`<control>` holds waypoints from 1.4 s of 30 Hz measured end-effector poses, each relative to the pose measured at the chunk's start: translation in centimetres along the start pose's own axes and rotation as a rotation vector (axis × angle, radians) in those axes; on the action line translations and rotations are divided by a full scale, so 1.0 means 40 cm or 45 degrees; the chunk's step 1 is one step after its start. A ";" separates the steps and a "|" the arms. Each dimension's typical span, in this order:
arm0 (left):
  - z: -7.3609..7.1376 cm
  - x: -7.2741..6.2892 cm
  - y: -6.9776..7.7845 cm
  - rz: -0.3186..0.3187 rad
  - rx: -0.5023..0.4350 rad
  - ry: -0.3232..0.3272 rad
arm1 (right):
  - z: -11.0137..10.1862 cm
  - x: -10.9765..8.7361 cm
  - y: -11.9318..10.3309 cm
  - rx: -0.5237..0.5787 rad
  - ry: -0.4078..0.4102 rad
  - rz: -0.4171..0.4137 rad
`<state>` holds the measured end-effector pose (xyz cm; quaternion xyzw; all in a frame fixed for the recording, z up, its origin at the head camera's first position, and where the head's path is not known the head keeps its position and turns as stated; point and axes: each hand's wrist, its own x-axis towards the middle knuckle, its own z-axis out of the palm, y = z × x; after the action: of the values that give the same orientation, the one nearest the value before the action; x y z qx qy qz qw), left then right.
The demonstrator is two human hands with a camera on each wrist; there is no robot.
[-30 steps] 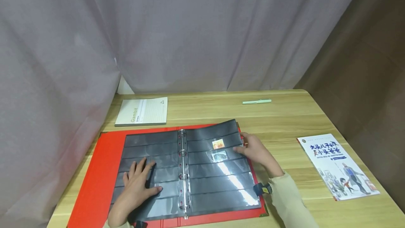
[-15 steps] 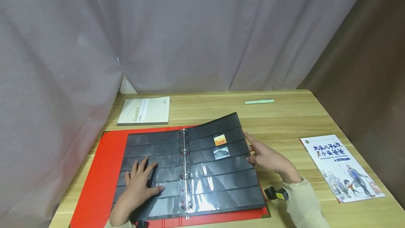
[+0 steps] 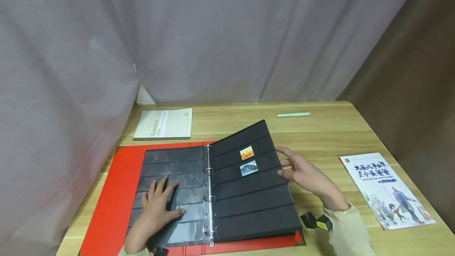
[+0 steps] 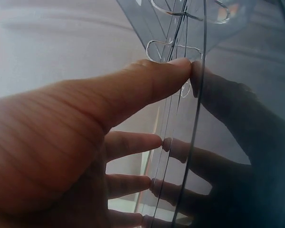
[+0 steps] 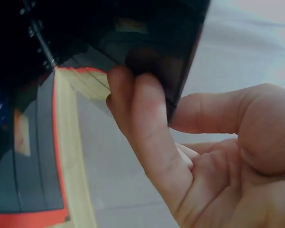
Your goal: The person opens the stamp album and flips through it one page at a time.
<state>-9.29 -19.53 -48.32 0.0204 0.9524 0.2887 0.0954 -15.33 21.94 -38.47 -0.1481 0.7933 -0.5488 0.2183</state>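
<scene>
Red ring binder (image 3: pixel 106 200) is lying open on the wooden table (image 3: pixel 234 121), its ring spine (image 3: pixel 209 185) running from 12 to 6 o'clock. On the 3 o'clock side of that spine, a black pocket page (image 3: pixel 256 198) is slanting upward, and an orange stamp (image 3: pixel 247 153) is showing on it, with a blue-grey stamp (image 3: pixel 249 168) sitting just toward 6 o'clock. The right hand (image 3: pixel 309 177) is pinching this page near the middle of its outer edge. The left hand (image 3: pixel 154 210) is grasping nothing; its spread fingers are resting on the glossy pocket page (image 3: pixel 192 177) at 9 o'clock.

Good handling is probably calling for a light, even pinch and a smooth arc about the rings, since tugging toward 3 o'clock could be straining the punched holes. Moving gently is likely sparing the stamps, which could be slipping in their strips. With the grip at mid-edge, the page's 1 and 5 o'clock corners could be flexing, so slow lifting is seeming wiser. The left hand is presumably steadying the binder, yet it is covering the facing page and would be needing to clear away before any full turn.
</scene>
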 end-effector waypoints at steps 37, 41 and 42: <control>0.001 0.002 -0.006 0.023 0.012 0.033 | 0.092 0.033 -0.195 -0.072 0.037 -0.270; 0.003 -0.001 -0.005 0.018 0.012 0.033 | 0.100 0.039 -0.206 -0.064 0.028 -0.270; 0.004 -0.001 -0.004 0.016 0.014 0.036 | 0.102 0.041 -0.209 -0.068 0.027 -0.270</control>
<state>-9.21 -19.58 -48.52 0.0228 0.9551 0.2844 0.0799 -14.71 14.91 -32.21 -0.2311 0.7898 -0.5489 0.1465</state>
